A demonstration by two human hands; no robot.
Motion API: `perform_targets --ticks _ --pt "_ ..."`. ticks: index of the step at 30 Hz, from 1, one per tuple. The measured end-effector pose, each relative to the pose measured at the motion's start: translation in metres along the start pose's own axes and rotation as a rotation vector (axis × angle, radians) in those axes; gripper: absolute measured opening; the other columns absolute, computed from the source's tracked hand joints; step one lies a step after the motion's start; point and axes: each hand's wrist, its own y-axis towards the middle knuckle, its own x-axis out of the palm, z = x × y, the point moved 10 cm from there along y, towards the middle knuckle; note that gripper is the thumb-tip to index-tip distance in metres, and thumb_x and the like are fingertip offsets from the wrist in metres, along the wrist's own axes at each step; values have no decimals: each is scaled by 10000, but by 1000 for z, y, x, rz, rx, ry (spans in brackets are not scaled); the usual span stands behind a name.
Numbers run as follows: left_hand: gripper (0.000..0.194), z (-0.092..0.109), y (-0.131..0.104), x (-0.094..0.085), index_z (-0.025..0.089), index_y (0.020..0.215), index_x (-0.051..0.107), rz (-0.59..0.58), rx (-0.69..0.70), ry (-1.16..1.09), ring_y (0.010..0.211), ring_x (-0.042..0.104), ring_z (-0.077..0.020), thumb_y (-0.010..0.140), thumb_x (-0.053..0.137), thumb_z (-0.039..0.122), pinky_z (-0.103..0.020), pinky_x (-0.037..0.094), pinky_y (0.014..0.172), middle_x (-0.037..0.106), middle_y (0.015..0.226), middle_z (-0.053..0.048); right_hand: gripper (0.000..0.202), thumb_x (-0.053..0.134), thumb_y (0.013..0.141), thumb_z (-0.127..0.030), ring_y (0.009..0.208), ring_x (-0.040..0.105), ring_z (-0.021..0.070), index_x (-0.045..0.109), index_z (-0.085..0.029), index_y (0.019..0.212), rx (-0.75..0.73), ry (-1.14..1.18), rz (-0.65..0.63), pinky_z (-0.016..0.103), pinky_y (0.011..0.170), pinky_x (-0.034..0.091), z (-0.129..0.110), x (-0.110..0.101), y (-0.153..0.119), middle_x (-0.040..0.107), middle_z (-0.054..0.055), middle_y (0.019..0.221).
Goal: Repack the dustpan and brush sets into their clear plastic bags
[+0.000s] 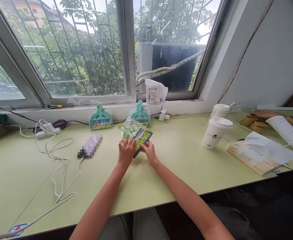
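Both hands grip a light-green mini dustpan and brush set [129, 131] in clear plastic wrap, held tilted above the table. Its dark bristles and a yellow-green label face up. My left hand [126, 150] is closed on the lower left edge, fingers over the label's end. On the right side, my right hand [148, 151] pinches the set with its thumb on the label. Behind it, against the wall, stand two teal wrapped dustpan sets, one at left [101, 120] and one partly hidden by the held set [140, 115].
On the left lie a blurred phone [90, 146], white cables and a power strip [48, 130]. Two white paper cups [215, 133] and a tissue pack [256, 153] are at right. Another person's sleeve [287, 133] reaches in at far right. A small box [154, 94] sits on the windowsill.
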Motion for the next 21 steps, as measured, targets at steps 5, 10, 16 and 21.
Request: perform_targets --ticks 5,10,16,21 --pt "251 1 1 10 164 894 602 -101 18 133 877 564 -268 910 359 104 -400 385 827 615 855 -115 461 751 642 -413 846 680 216 577 -180 999 -10 17 -50 394 795 588 2 5 3 705 57 945" --pt "217 1 -2 26 158 922 600 -187 34 129 843 579 -242 900 399 80 -312 408 681 611 878 -107 464 771 600 -399 822 680 211 590 -178 966 21 38 -25 373 752 593 11 -1 10 707 53 932" --pt "268 26 -10 29 170 1019 627 -155 181 55 769 614 -206 919 390 95 -285 435 632 635 893 -87 481 785 588 -398 790 676 200 589 -174 966 32 41 -34 353 735 583 11 -4 10 706 51 890" --pt "327 17 -7 2 227 1164 621 73 68 -5 1048 600 -272 915 433 127 -383 480 849 624 1150 -135 543 798 581 -431 737 669 186 584 -175 1010 39 42 -110 358 710 581 11 9 3 699 36 852"
